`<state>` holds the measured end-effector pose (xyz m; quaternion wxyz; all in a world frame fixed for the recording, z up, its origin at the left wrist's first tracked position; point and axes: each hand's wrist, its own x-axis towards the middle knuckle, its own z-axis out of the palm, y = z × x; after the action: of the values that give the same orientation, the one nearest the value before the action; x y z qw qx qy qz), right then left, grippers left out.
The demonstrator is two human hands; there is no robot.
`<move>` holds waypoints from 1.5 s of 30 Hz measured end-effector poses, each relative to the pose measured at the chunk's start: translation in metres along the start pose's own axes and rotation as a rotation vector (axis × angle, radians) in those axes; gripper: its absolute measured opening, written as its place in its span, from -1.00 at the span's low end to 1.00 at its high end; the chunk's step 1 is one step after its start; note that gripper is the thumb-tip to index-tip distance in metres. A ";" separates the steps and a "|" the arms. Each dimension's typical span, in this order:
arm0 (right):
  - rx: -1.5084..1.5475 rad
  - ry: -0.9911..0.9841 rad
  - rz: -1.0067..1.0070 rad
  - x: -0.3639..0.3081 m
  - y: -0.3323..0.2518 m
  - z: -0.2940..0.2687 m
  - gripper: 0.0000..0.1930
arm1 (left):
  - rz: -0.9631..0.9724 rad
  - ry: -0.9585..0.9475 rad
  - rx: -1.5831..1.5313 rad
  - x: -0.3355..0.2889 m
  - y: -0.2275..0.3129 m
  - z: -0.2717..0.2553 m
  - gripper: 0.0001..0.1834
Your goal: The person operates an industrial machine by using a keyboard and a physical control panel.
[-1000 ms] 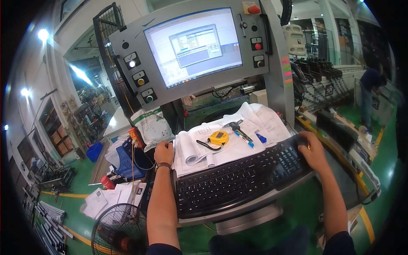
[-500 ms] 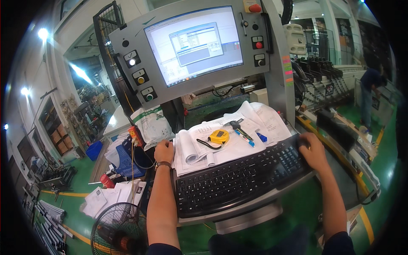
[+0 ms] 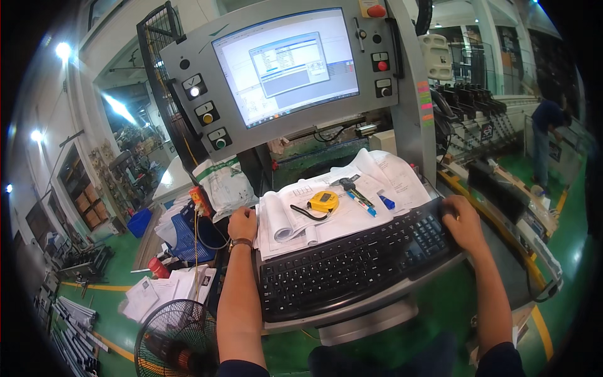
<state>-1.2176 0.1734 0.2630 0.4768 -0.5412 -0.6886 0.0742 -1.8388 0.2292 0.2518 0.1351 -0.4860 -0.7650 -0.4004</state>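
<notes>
My left hand (image 3: 242, 224) is closed beside the left edge of a stack of drawing sheets (image 3: 370, 182); what its fingers hold, if anything, is hidden. At the right end of a black keyboard (image 3: 352, 264), my right hand (image 3: 463, 223) curls its fingers over the corner. On the sheets lie a yellow tape measure (image 3: 324, 202) with a black strap, a dark caliper-like tool (image 3: 345, 184), a blue and white pen (image 3: 364, 206) and a small blue cap-like piece (image 3: 386, 202). Above them a screen (image 3: 289, 66) shows an opened window.
Coloured buttons (image 3: 207, 117) flank the screen. A white and green bag (image 3: 225, 185) stands left of the sheets, near a blue basket (image 3: 188, 235). A fan (image 3: 176, 339) is at lower left. On the far right, a person (image 3: 545, 138) bends over a panel.
</notes>
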 end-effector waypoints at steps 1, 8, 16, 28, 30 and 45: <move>-0.013 0.011 -0.009 0.000 0.004 0.001 -0.57 | -0.002 -0.004 -0.002 0.000 0.001 0.000 -0.72; 0.040 0.000 0.048 -0.001 -0.007 -0.002 -0.50 | -0.009 -0.005 -0.002 0.000 -0.001 0.000 -0.71; 0.007 -0.004 0.020 0.000 -0.001 -0.001 -0.47 | 0.002 -0.024 -0.003 0.000 0.002 -0.001 -0.70; 0.010 -0.064 -0.005 0.001 -0.003 -0.001 -0.51 | 0.003 0.000 0.005 0.000 -0.001 -0.001 -0.71; 0.024 -0.076 0.017 0.001 -0.004 -0.002 -0.51 | 0.000 -0.002 0.004 -0.001 0.001 -0.001 -0.71; -0.006 -0.086 -0.009 0.001 -0.003 -0.002 -0.53 | -0.020 -0.013 0.004 -0.001 0.003 -0.003 -0.71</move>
<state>-1.2182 0.1720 0.2668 0.4457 -0.5357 -0.7111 0.0931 -1.8367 0.2268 0.2548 0.1274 -0.4807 -0.7714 -0.3971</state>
